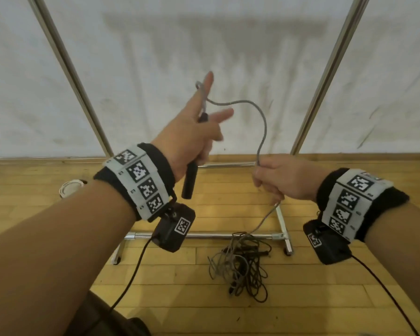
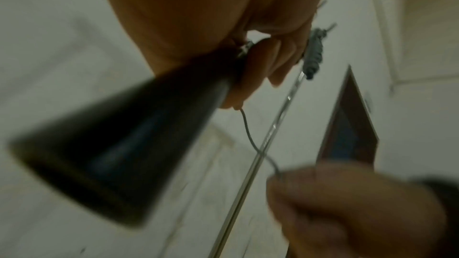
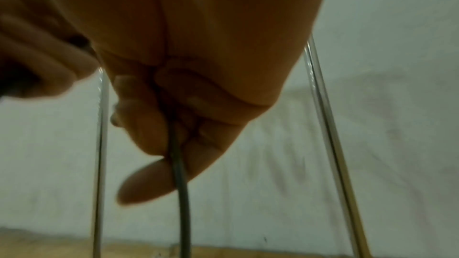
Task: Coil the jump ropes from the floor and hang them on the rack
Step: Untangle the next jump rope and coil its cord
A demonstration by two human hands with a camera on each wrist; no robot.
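My left hand (image 1: 199,134) is raised in front of the rack and grips the black handle (image 1: 189,181) of a grey jump rope (image 1: 262,122) with its lower fingers. Its index finger and thumb stick out, and the rope bends round the index finger. From there the rope arcs right and down into my right hand (image 1: 269,180), whose fingers are curled round it (image 3: 180,185). Below that hand the rope drops to a tangled pile of grey and black ropes (image 1: 240,265) on the wooden floor. The left wrist view shows the handle (image 2: 119,154) close up and blurred.
The metal rack has two slanted uprights (image 1: 70,69) (image 1: 332,69) and low base bars (image 1: 204,236) just behind the pile. A white wall stands behind it. A white coiled object (image 1: 69,187) lies on the floor at the left. Black cables hang from both wrist cameras.
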